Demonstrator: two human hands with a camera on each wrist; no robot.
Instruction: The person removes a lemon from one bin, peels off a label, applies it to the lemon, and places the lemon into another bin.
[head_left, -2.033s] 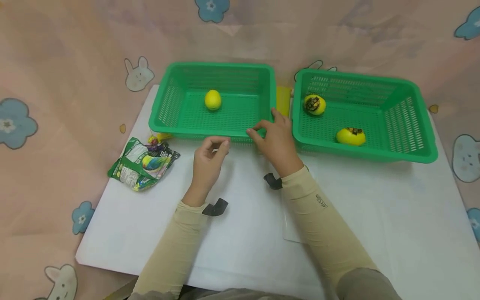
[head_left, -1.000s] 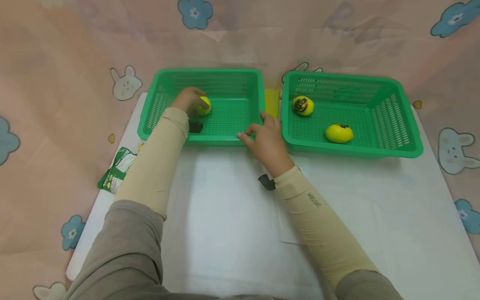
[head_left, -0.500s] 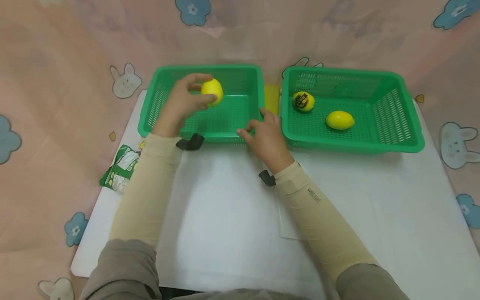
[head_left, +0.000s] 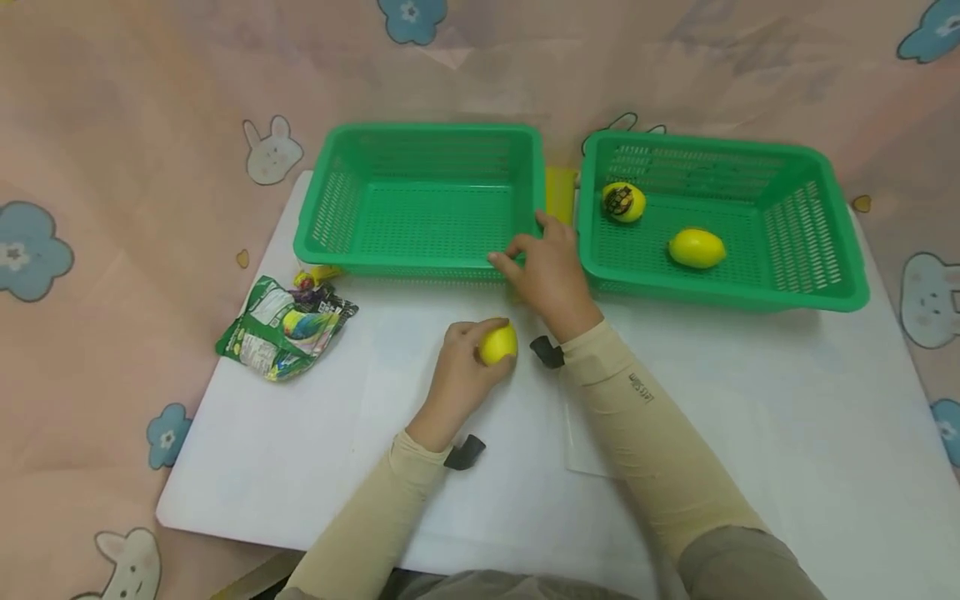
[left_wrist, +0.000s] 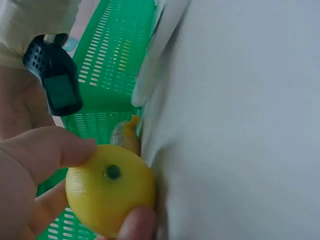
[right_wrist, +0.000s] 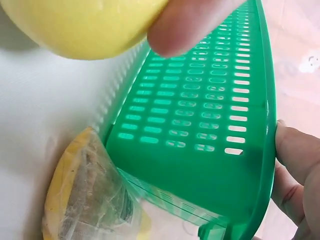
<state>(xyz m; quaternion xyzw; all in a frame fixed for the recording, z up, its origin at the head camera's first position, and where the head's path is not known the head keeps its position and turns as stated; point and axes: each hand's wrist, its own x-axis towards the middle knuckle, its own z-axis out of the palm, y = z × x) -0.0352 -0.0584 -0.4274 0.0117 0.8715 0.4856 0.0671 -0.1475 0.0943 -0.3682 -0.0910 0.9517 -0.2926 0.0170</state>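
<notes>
In my left hand (head_left: 461,371) a yellow lemon (head_left: 498,343) is pinched between thumb and fingers, in front of the left green basket (head_left: 420,271). The left wrist view shows the lemon (left_wrist: 110,192) close up, its dark green stem end facing the camera. My right hand (head_left: 553,275) rests on that basket's front right corner, fingertips at the rim, also seen beside the basket rim (right_wrist: 270,125) in the right wrist view. Inside the right green basket (head_left: 720,298) lie one lemon with a black label (head_left: 624,202) and one showing plain yellow (head_left: 696,248).
Green snack packet (head_left: 281,329) and smaller wrappers (head_left: 318,275) lie at the table's left, by the left basket. A yellow packet (head_left: 560,192) sits between the two baskets. A thin clear sheet (head_left: 588,442) lies under the right forearm. Patterned cloth (head_left: 480,75) hangs behind.
My left hand reached into the left basket, gripped the lemon and brought it out toward me and rightward. The front lemon in the right basket rolled, its label now hidden. My right hand stayed put.
</notes>
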